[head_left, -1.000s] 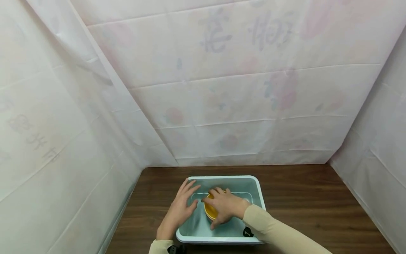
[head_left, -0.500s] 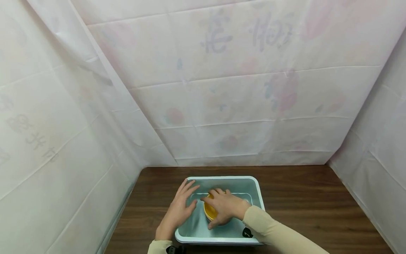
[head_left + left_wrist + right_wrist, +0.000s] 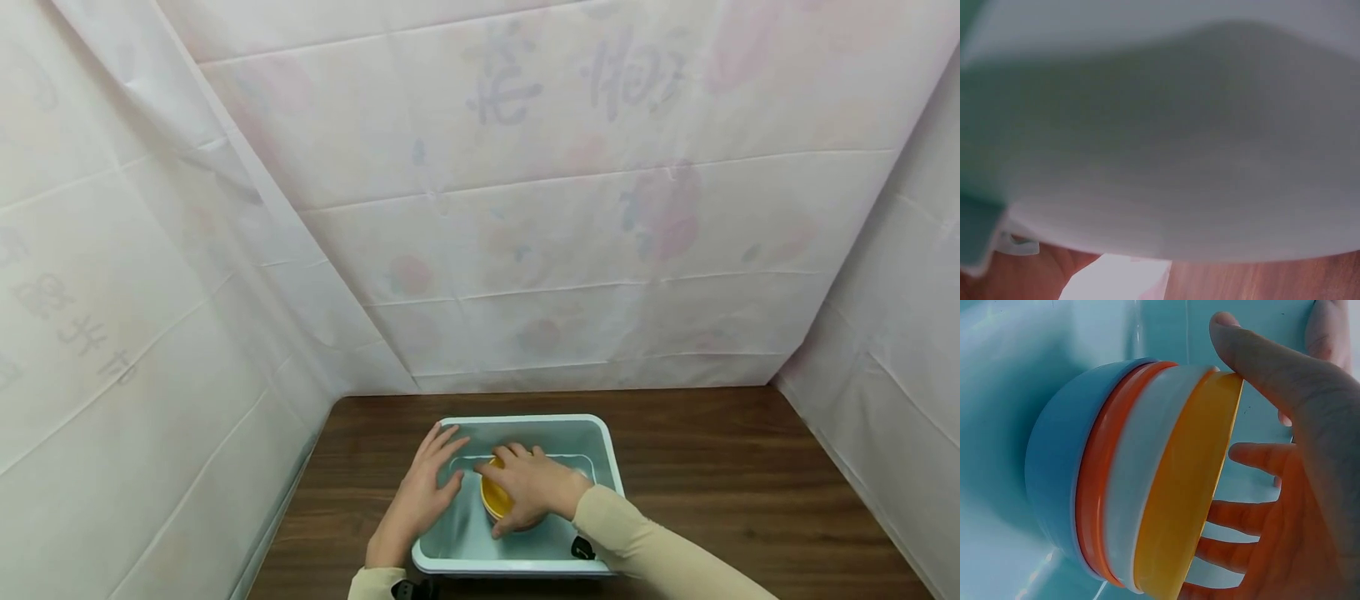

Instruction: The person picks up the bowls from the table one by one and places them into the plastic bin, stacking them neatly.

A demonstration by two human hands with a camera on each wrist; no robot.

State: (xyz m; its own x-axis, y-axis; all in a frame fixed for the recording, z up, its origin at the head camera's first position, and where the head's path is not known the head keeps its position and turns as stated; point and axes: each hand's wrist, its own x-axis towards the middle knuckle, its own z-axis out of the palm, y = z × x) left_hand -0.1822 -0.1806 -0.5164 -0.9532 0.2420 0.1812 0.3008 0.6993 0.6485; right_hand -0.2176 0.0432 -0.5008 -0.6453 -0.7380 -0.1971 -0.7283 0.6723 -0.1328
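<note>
A stack of nested bowls stands in a pale blue-green plastic basin [image 3: 517,567]. In the right wrist view a yellow bowl [image 3: 1185,469] sits on top, above a whitish bowl [image 3: 1138,469], an orange bowl [image 3: 1099,487] and a blue bowl [image 3: 1054,456]. My right hand [image 3: 532,485] reaches over the stack with fingers spread, fingertips and thumb right at the yellow rim. My left hand [image 3: 422,493] lies along the basin's left side, fingers extended and thumb held apart, close to the rim. A pale blurred surface fills most of the left wrist view and hides much of that hand.
The basin stands on a dark wooden table [image 3: 705,483]. White printed sheets [image 3: 570,275] hang behind and on both sides. A small black object [image 3: 582,547] shows beside the right cuff, and another black object [image 3: 405,590] is at the left cuff.
Both hands keep nearly the same pose over the basin. In the head view, the basin and hands sit very slightly farther left than before.
</note>
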